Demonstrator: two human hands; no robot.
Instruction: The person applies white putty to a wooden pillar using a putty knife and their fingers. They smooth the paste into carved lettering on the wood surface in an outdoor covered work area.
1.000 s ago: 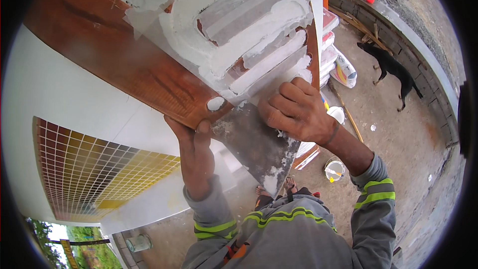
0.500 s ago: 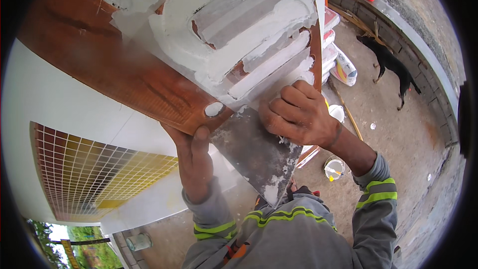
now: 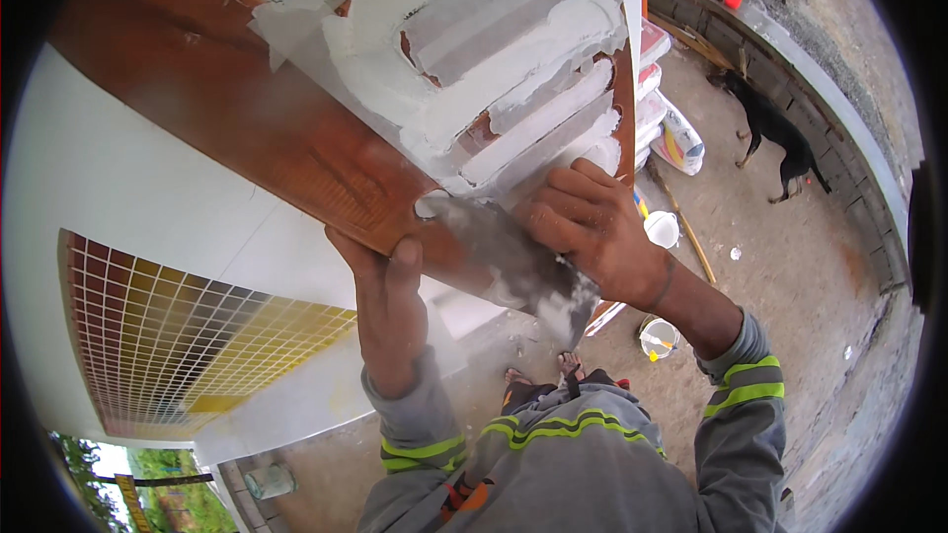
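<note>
Two hands on one brown tile, held up tilted above the floor. Left hand grips the tile's lower edge from beneath, thumb up over the face. Right hand is closed around a notched trowel, just right of the left hand; blade lies flat against the tile's lower corner (smeared with white). White adhesive sits in combed ridges directly above the right hand, covering the tile's upper right. Black dog well apart, far right.
</note>
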